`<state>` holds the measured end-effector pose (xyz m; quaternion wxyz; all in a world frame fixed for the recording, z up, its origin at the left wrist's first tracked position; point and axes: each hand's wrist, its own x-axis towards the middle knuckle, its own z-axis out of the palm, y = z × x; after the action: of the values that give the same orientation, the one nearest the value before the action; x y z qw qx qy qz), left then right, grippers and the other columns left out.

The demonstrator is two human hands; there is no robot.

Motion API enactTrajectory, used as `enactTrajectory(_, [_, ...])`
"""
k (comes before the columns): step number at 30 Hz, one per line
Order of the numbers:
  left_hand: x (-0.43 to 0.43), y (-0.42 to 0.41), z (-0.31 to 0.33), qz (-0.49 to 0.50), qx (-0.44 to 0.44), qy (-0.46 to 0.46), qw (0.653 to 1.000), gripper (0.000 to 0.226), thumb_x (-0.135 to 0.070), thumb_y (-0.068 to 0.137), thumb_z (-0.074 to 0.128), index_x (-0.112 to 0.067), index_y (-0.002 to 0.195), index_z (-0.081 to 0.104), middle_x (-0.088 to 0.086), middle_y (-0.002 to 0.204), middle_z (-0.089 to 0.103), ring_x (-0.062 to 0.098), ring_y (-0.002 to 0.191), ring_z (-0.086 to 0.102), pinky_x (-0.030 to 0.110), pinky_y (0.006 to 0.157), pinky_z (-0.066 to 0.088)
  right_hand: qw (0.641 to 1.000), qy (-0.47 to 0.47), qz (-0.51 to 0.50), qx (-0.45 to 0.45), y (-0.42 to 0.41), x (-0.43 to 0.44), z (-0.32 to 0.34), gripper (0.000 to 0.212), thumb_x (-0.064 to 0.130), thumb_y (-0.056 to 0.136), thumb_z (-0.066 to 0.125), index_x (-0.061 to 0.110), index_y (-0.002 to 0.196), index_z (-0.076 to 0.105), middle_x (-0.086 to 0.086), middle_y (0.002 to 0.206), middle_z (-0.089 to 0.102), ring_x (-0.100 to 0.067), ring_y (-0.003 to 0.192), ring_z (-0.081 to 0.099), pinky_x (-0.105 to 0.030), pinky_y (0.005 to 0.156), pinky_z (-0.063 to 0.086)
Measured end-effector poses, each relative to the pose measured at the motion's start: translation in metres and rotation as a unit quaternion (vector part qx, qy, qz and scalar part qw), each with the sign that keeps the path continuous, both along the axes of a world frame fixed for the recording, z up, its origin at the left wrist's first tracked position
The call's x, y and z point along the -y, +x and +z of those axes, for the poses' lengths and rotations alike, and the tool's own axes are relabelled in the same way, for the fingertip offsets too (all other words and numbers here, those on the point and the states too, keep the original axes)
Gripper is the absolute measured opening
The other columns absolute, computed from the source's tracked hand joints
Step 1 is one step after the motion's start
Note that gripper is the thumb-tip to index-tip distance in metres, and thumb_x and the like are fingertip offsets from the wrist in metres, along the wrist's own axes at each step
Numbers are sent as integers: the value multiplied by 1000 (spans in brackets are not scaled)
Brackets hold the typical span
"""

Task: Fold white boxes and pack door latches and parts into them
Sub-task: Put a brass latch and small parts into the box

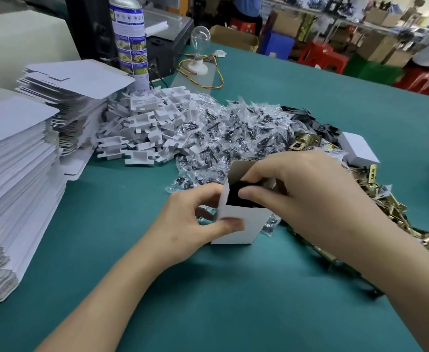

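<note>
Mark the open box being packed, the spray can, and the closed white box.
open box (255,231): head view, front wall, lower right.
spray can (130,41): head view, printed label.
closed white box (359,148): head view, top face.

Left hand holding an open white box standing on the green table, right hand pinching something black at the box's top, flat white boxes stacked along the left edge, little bags of screws piled behind, gold latches on the right side
</note>
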<state>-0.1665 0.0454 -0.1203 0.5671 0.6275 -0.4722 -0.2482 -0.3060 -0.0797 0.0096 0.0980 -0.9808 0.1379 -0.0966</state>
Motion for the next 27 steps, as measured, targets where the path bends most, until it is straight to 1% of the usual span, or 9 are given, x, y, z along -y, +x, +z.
enactTrajectory(3, [0, 0, 0, -4, -2, -1, 1000, 31, -36, 83, 84, -34, 113, 74, -15, 108, 77, 8, 107, 71, 15, 83, 52, 999, 40, -16, 4, 4, 4, 1, 16, 44, 92, 64, 35, 92, 77, 20, 60, 55, 0, 68, 55, -20, 53, 34])
enactTrajectory(5, [0, 0, 1, -5, -4, -4, 1000, 31, -41, 82, 82, -36, 111, 74, -15, 107, 77, 7, 106, 71, 14, 83, 52, 999, 43, -8, -18, 6, 4, -1, 15, 42, 94, 63, 35, 94, 76, 18, 66, 62, -2, 72, 58, -19, 57, 40])
enactTrajectory(9, [0, 0, 2, -2, -1, -7, 1000, 26, -43, 81, 79, -38, 106, 72, -15, 103, 76, 5, 101, 70, 11, 81, 49, 995, 30, 23, -88, 10, 0, -9, 21, 36, 103, 52, 29, 88, 66, 8, 94, 68, -15, 83, 60, -42, 78, 50])
enactTrajectory(13, [1, 0, 1, -4, 2, -10, 1000, 25, -44, 81, 80, -41, 104, 71, -15, 101, 75, 7, 99, 69, 11, 81, 49, 994, 35, 37, -93, 9, -1, -10, 23, 32, 104, 50, 35, 82, 57, 9, 99, 67, -15, 81, 58, -42, 77, 50])
enactTrajectory(17, [1, 1, -1, -7, -7, -13, 1000, 33, -45, 81, 80, -36, 113, 73, -15, 108, 77, 7, 105, 71, 11, 81, 50, 990, 126, 16, 64, -1, 6, -1, 17, 26, 98, 62, 32, 98, 78, 16, 86, 76, -2, 64, 62, -16, 61, 44])
enactTrajectory(20, [0, 1, -2, -8, -7, -15, 1000, 36, -45, 80, 80, -37, 115, 73, -17, 111, 76, 7, 106, 71, 11, 81, 50, 961, 180, -25, 208, -8, 26, 10, 18, 21, 100, 64, 31, 98, 78, 10, 81, 77, -5, 48, 48, -14, 46, 38])
enactTrajectory(22, [0, 1, -1, -7, -5, -13, 1000, 36, -45, 80, 80, -37, 114, 74, -18, 110, 76, 6, 104, 71, 12, 82, 51, 950, 188, -66, 238, -10, 44, 12, 18, 18, 100, 63, 30, 98, 77, 8, 82, 77, -8, 51, 56, -15, 46, 43])
enactTrajectory(24, [0, 1, -1, -7, -1, -11, 1000, 36, -46, 79, 80, -37, 113, 74, -18, 109, 77, 6, 103, 72, 13, 82, 51, 962, 175, -105, 183, -7, 62, 6, 16, 19, 100, 64, 29, 98, 76, 9, 81, 76, -6, 59, 64, -12, 50, 48])
enactTrajectory(27, [0, 1, 0, -8, 1, -13, 1000, 34, -45, 79, 81, -36, 112, 75, -15, 108, 77, 8, 101, 72, 17, 83, 54, 989, 88, -121, 11, 2, 72, -12, 11, 26, 99, 65, 34, 93, 71, 19, 83, 69, -2, 70, 64, -15, 59, 52])
